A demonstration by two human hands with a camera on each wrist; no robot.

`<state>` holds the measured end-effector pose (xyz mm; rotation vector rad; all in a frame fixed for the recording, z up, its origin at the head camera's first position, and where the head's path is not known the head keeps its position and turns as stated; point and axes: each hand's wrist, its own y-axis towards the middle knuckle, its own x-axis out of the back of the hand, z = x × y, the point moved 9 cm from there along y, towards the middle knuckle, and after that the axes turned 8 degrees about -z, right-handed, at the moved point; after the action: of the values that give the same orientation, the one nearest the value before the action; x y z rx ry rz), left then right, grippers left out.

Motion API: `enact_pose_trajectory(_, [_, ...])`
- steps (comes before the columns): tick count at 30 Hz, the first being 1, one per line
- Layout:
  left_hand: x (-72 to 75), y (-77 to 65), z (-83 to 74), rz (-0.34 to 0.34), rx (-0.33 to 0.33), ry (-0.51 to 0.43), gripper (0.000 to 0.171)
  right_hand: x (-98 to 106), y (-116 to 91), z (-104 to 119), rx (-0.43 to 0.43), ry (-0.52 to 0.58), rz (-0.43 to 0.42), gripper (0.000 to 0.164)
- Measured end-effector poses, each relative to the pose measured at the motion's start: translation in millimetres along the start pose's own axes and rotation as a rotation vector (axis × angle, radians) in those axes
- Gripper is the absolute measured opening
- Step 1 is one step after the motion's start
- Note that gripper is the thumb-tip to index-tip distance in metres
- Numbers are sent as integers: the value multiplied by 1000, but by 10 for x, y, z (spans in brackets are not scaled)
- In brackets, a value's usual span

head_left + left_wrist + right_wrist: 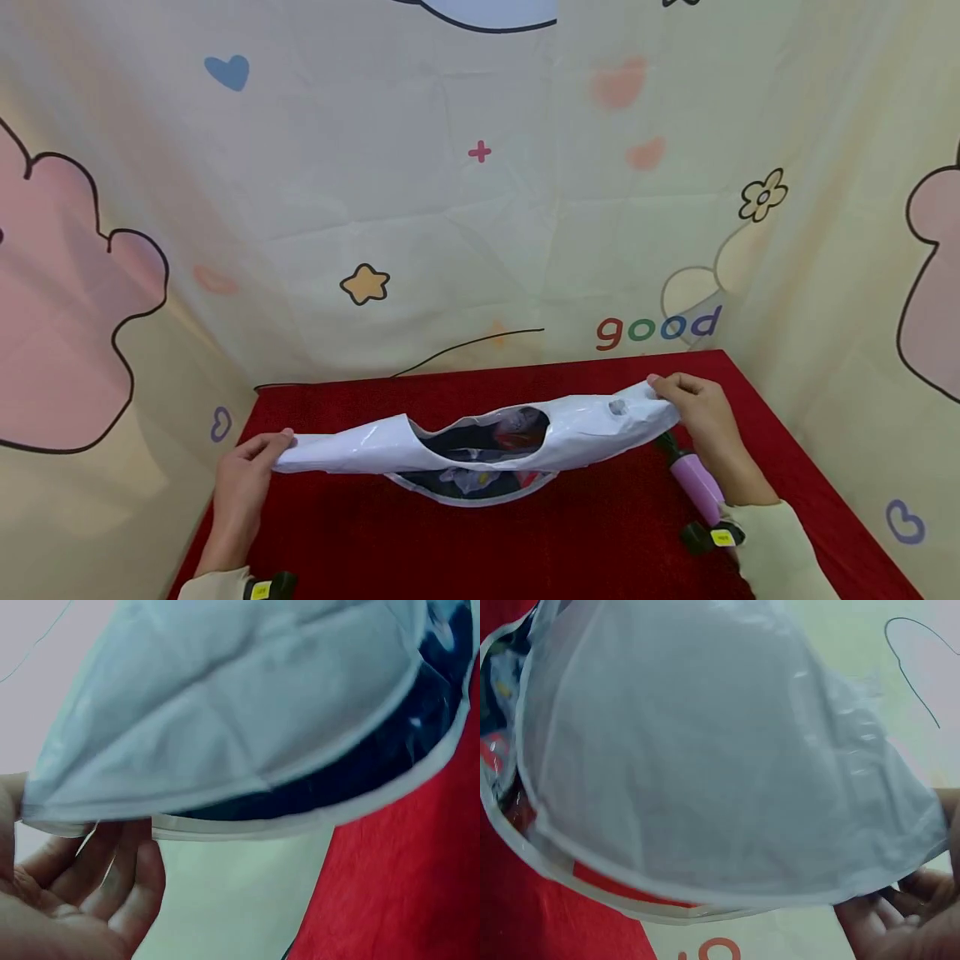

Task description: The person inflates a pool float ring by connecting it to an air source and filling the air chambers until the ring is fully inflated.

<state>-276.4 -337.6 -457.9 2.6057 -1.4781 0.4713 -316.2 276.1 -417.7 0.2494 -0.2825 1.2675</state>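
A flat, deflated white plastic swim ring (360,447) is stretched sideways above the red table, with a hole in its middle. Dark blue, partly clear film with coloured prints shows through and below the hole. My left hand (242,492) pinches the ring's left end between thumb and fingers. At the right end, my right hand (708,429) grips the edge, slightly higher than the left. A small round clear spot, perhaps a valve, lies near that hand. Both wrist views show the white sheet (225,720) slanting away from the fingers, its seamed rim hanging loosely.
Under the right forearm lies a purple hand pump (696,483) with a black end, partly hidden by the wrist. The red cloth (420,554) covers the table. Behind and at both sides hangs a pale printed curtain (450,275).
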Motion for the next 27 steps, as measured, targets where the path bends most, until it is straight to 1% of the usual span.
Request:
enact_pose_trajectory(2, [-37,3,1,27,1,-16,35,-41,2,-5,3,14,40,32])
enact_pose_trajectory(4, [-72,1,-4,46,-1,-53,33,-70,5,-18,10,19,73,24])
enact_pose_trajectory(6, [-91,-1,-21,46,-26,-60,33,-89,5,-35,4,28,93,26])
enact_pose_trajectory(8, [-98,-13,-52,34,-65,-60,34,-85,1,-47,2,41,91,29])
enact_pose_trajectory(11, [-95,-46,-119,-6,-137,-49,32,-57,-22,-22,18,79,55,33])
enact_pose_trajectory(13, [-73,-78,-175,-40,-176,-61,30,-22,-45,35,60,137,24,32])
enact_pose_trajectory(15, [-32,-109,-234,-80,-200,-116,28,19,-70,117,116,232,-5,32])
enact_pose_trajectory(17, [24,-137,-294,-116,-207,-205,29,64,-91,198,166,335,-25,33])
enact_pose_trajectory(18, [51,-147,-323,-131,-210,-248,30,84,-99,226,182,370,-32,34])
enact_pose_trajectory(19, [72,-155,-348,-143,-210,-274,31,102,-101,242,191,371,-44,36])
enact_pose_trajectory(20, [79,-154,-354,-145,-199,-291,32,110,-97,240,187,356,-49,38])
enact_pose_trajectory(21, [67,-142,-351,-136,-186,-282,33,108,-85,218,170,324,-47,40])
enact_pose_trajectory(23, [-10,-80,-278,-85,-150,-217,35,69,-39,108,120,209,-33,44])
enact_pose_trajectory(25, [-143,7,-100,-6,-100,-113,37,-26,28,-79,65,69,6,44])
enact_pose_trajectory(27, [-293,99,155,77,-55,-5,39,-164,84,-330,-1,-34,60,44])
